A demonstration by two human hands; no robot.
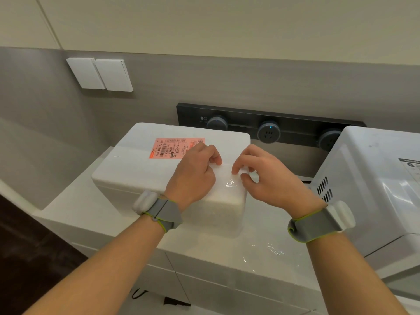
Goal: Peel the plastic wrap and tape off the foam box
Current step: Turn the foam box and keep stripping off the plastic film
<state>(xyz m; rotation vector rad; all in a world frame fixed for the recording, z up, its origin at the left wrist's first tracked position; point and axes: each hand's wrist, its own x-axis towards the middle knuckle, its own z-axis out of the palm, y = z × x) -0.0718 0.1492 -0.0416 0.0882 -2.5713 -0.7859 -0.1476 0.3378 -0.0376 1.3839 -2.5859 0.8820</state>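
On the white table [91, 214], white rectangular foam box [141, 173] at my 12 o'clock. My right hand [272, 180] pinches clear plastic tape [230, 184] at the lid's 3 o'clock end. My left hand [193, 176] is curled beside it, grip unclear. Crumpled clear film [272, 248] lies at the box's 5 o'clock. I judge the peeling partly done.

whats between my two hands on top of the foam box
In the head view, only a narrow strip of the foam box lid, covered by glinting clear film, separates the left hand from the right hand.

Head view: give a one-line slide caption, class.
Right hand pinches clear tape atop the foam box; left hand, fingers curled, rests beside it.
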